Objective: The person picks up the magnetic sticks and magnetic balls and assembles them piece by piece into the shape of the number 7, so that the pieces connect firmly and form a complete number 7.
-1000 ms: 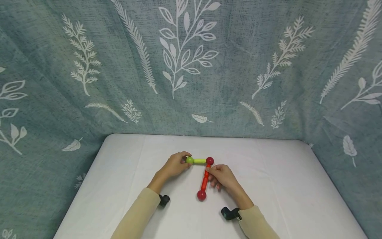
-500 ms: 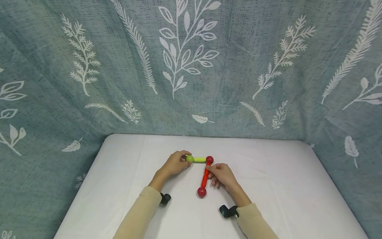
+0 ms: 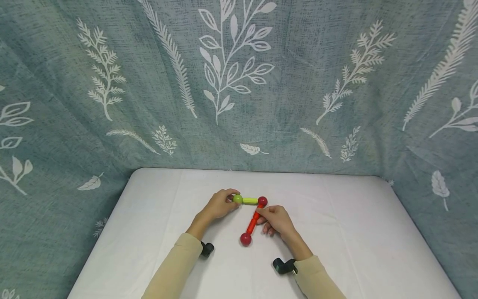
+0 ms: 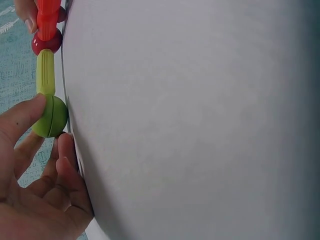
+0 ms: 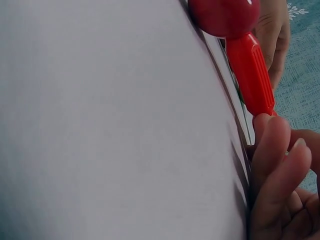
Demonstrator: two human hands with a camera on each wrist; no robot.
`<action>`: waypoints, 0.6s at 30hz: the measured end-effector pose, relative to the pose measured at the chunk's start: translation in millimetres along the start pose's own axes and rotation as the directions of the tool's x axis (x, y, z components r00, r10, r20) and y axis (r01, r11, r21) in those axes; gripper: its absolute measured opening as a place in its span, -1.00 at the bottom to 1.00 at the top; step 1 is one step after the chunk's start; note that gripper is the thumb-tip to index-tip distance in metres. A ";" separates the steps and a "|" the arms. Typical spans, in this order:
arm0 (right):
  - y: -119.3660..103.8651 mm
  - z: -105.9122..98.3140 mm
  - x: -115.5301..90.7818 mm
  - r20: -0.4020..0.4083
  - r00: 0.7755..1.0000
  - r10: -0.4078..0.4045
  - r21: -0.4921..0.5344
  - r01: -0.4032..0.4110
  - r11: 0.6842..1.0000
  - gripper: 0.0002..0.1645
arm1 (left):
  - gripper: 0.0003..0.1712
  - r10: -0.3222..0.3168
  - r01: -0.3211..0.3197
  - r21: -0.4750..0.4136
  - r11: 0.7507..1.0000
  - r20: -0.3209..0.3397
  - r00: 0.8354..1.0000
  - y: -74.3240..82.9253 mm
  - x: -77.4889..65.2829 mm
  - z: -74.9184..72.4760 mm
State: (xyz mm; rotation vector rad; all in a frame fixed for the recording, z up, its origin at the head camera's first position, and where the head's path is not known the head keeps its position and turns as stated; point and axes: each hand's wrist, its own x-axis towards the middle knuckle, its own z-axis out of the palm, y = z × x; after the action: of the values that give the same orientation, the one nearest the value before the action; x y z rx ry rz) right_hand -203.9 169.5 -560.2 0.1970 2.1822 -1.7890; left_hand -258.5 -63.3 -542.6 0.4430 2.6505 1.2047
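Observation:
In the head view my left hand (image 3: 219,204) holds a green ball (image 3: 237,199) between thumb and fingers. A yellow-green rod (image 3: 250,200) runs right from that ball to a dark red ball (image 3: 262,201). From there a bright red rod (image 3: 251,226) slants down and left to a second dark red ball (image 3: 245,239). My right hand (image 3: 278,220) pinches the red rod near its upper end. In the left wrist view, thumb and fingers touch the green ball (image 4: 51,117) on opposite sides. In the right wrist view my fingers cover part of the red rod (image 5: 250,75).
The pieces are over a white-covered table (image 3: 328,232). A green leaf-patterned cloth (image 3: 291,99) hangs behind it. Black wrist cameras sit at the left cuff (image 3: 206,249) and the right cuff (image 3: 284,266).
The lower red ball has swung left and slightly up, so the red rod slants more. My right hand still pinches it. My left hand and the green ball have hardly moved.

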 end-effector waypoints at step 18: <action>0.7 2.9 1.0 -0.013 1.000 -0.023 -0.008 0.023 1.000 -0.62 | -0.57 -0.010 0.010 -0.003 1.000 -0.005 1.000 -3.6 0.2 1.3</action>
State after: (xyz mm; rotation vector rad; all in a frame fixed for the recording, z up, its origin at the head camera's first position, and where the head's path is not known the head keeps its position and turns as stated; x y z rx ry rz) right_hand -204.2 166.7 -561.6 0.1834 2.2087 -1.7967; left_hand -258.9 -64.5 -546.1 0.4270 2.6513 1.2079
